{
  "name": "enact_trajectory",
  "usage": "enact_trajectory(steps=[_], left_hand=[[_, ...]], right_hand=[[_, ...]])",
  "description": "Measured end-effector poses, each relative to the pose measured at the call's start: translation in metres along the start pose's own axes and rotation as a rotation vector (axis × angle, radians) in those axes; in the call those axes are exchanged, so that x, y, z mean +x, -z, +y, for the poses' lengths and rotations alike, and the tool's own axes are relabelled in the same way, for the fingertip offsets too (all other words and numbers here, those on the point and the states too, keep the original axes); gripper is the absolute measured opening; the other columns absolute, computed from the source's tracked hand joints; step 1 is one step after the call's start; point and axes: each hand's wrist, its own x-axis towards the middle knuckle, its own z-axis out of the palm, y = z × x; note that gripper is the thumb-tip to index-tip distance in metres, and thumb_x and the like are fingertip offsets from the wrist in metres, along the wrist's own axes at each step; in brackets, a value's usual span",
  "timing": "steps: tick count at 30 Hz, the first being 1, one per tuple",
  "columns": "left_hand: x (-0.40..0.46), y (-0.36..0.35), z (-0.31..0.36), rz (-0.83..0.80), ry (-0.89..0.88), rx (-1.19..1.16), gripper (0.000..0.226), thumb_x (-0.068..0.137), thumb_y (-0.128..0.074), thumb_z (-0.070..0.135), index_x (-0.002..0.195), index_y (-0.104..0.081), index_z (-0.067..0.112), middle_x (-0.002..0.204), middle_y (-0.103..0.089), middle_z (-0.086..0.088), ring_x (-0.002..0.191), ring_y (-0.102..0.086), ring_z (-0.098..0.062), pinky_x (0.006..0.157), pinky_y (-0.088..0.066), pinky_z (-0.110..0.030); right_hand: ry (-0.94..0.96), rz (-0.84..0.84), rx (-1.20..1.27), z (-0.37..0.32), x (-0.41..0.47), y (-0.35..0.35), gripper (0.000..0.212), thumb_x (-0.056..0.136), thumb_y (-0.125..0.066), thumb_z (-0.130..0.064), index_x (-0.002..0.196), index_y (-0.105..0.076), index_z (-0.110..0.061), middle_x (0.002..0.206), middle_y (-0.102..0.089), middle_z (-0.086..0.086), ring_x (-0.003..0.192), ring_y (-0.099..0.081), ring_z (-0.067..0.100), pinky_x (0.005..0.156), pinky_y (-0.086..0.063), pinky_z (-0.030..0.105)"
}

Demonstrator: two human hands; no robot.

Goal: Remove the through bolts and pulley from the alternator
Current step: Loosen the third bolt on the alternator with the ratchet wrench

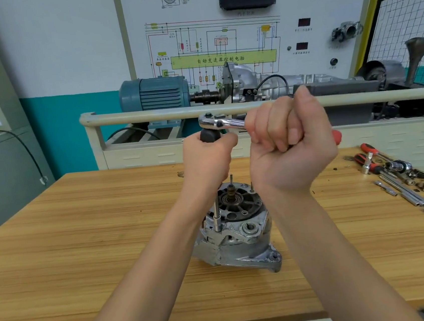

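Note:
A silver alternator [236, 238] stands on end on the wooden bench [83, 239], its open bearing end facing up. A long extension bar with a socket [217, 218] drops onto a bolt at the housing's left rim. My left hand [207, 161] grips the black upper end of that bar. My right hand [291, 139] is curled round the handle of a chrome ratchet [221, 122], whose head sits on top of the bar; the red handle tip [337, 136] shows past my fist. Two thin studs [231, 179] rise from the alternator's far rim. No pulley is visible.
Loose tools lie at the bench's right: red-handled screwdrivers [369, 159], sockets and extension bars [405, 192]. Behind the bench stands a training rig with a blue motor [154, 93], a gearbox and a rail [148, 114].

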Motion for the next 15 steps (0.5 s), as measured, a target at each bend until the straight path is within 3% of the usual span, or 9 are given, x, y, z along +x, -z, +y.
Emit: enact_trajectory(steps=[3,9,15], left_hand=[[-0.002,0.012,0.003,-0.199,0.001,-0.069,0.044,0.085,-0.057,-0.005,0.054,-0.032,0.015,0.040,-0.027,0.002,0.034,-0.019,-0.013,0.039,-0.017,-0.019],[0.005,0.021,0.012,-0.507,0.069,-0.141,0.037,0.077,-0.060,0.012,0.046,-0.041,0.017,0.037,-0.032,0.002,0.029,-0.026,-0.012,0.039,-0.022,-0.020],[0.012,0.014,0.008,-0.435,0.128,-0.148,0.050,0.088,-0.051,0.003,0.044,-0.034,0.018,0.036,-0.025,0.006,0.028,-0.017,-0.007,0.037,-0.015,-0.014]], right_hand=[[-0.234,0.006,0.163,-0.007,0.015,0.009,0.053,0.089,-0.038,-0.009,0.038,-0.032,-0.021,0.034,-0.027,-0.006,0.037,-0.016,0.011,0.042,-0.025,0.023],[-0.633,0.204,0.623,0.012,0.044,0.035,0.051,0.087,-0.041,-0.014,0.037,-0.033,-0.014,0.031,-0.026,-0.002,0.037,-0.012,0.008,0.038,-0.021,0.023],[-0.614,0.357,0.622,0.019,0.050,0.042,0.049,0.085,-0.043,-0.013,0.037,-0.032,-0.016,0.031,-0.024,-0.004,0.026,-0.023,0.011,0.035,-0.021,0.022]])
